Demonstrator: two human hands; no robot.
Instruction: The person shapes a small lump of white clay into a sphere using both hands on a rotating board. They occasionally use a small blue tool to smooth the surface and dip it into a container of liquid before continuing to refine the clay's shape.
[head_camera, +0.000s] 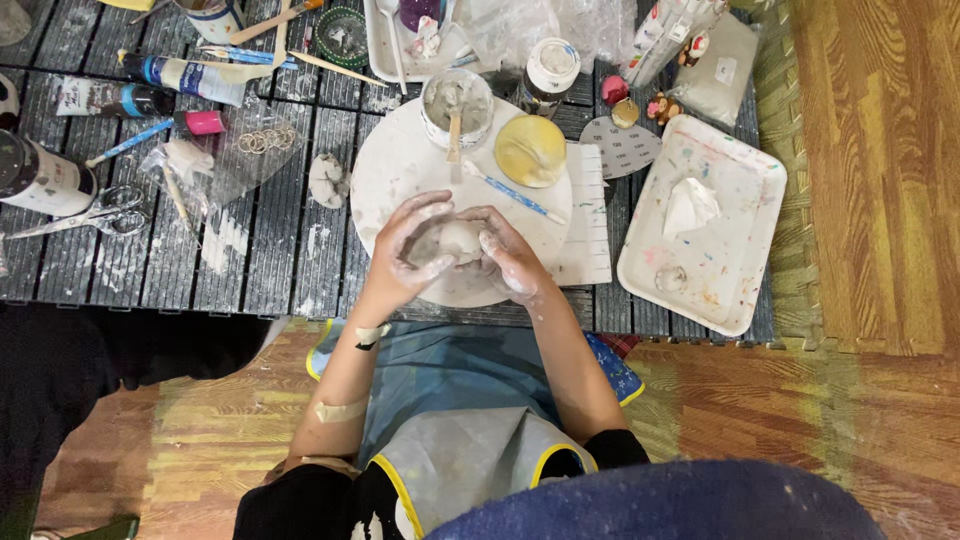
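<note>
Both my hands cup a lump of pale grey clay (457, 240) over the front of a round white turntable (390, 170). My left hand (410, 250) wraps its left side, fingers curled over the top. My right hand (510, 255) presses against its right side. Both hands are smeared with wet clay. On the far part of the turntable stand a cup of grey slip (457, 103) with a wooden stick in it, a yellow sponge (530, 150) and a blue-handled brush (515, 195).
A small clay piece (327, 180) lies left of the turntable. Scissors (100, 213), paint tubes and brushes crowd the dark slatted table's left side. A paint-stained white tray (700, 225) sits at the right. Jars and another tray line the far edge. Wooden floor lies to the right.
</note>
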